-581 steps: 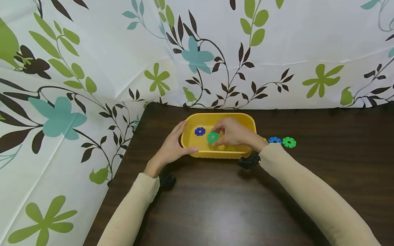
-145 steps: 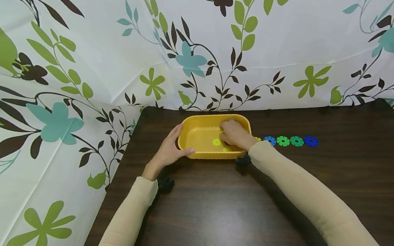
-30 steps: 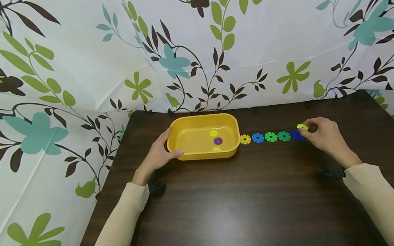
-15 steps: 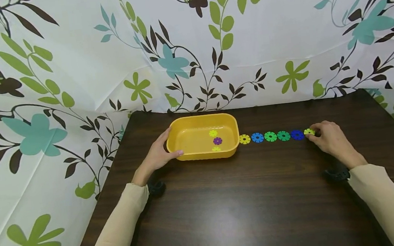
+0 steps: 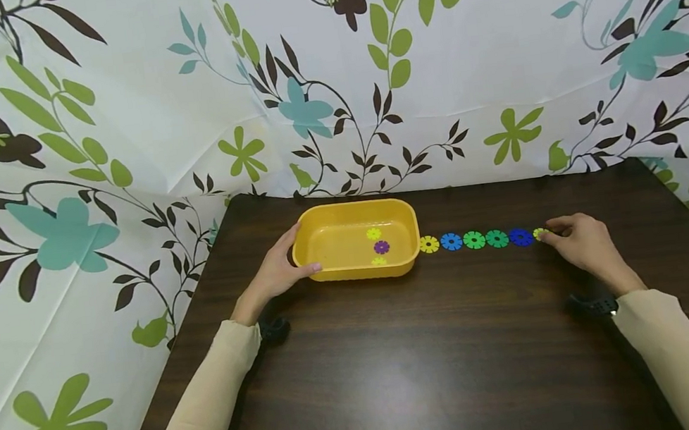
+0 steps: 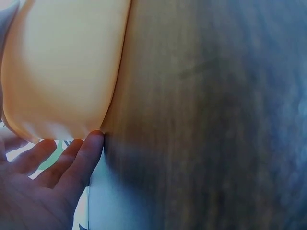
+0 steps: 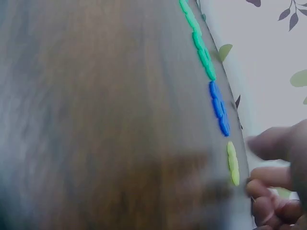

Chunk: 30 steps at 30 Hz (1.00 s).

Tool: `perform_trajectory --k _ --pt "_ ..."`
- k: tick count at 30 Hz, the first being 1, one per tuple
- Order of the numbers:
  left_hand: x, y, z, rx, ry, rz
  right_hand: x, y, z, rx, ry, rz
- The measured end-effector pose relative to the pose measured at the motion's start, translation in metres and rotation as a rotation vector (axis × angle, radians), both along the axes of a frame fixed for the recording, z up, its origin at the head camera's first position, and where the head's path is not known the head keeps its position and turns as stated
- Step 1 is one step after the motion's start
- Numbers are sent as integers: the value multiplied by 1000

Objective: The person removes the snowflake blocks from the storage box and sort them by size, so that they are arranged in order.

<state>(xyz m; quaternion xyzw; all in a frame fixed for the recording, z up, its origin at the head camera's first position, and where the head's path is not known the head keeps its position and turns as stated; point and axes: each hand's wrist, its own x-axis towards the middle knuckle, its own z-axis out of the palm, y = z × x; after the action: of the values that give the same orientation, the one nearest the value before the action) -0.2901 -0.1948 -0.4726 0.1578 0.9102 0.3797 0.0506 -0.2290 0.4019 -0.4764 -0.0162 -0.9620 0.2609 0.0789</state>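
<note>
My left hand (image 5: 273, 271) grips the left end of a yellow plastic tub (image 5: 326, 276), thumb over its near rim. In the left wrist view, its fingertips touch the tub wall (image 6: 62, 72). Two yellow notched plastic discs and a purple disc (image 5: 381, 247) lie inside. My right hand (image 5: 585, 244) is beside a small yellow disc (image 5: 539, 234), partly covering it in the head view. The right wrist view has this yellow disc (image 7: 233, 164) flat on the table, with a narrow gap to the parted fingers.
A row of flat discs runs rightward from the tub on the dark wooden table (image 5: 398, 351): yellow (image 5: 429, 244), blue (image 5: 451, 242), green (image 5: 473, 240), darker green (image 5: 497, 239) and dark blue (image 5: 521, 237). A leaf-patterned cloth (image 5: 427, 156) hangs behind.
My right hand has lowered the yellow disc to the table, right of the dark blue one, then loosened its fingers and shifted slightly right. The left hand stays on the tub.
</note>
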Motion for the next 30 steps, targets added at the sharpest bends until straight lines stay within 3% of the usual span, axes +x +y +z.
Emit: perform_trajectory --k 8,15,22,30 --pt "0 -1 1 1 7 -2 2 -29 23 -51 186 -38" --pt "1 -3 2 -2 24 -11 -1 -82 50 -95 239 62" --pt "1 -3 1 -6 18 -2 -13 -143 64 -70 131 220" --pt "0 0 2 -10 9 -6 -37 -199 67 -77 23 339"
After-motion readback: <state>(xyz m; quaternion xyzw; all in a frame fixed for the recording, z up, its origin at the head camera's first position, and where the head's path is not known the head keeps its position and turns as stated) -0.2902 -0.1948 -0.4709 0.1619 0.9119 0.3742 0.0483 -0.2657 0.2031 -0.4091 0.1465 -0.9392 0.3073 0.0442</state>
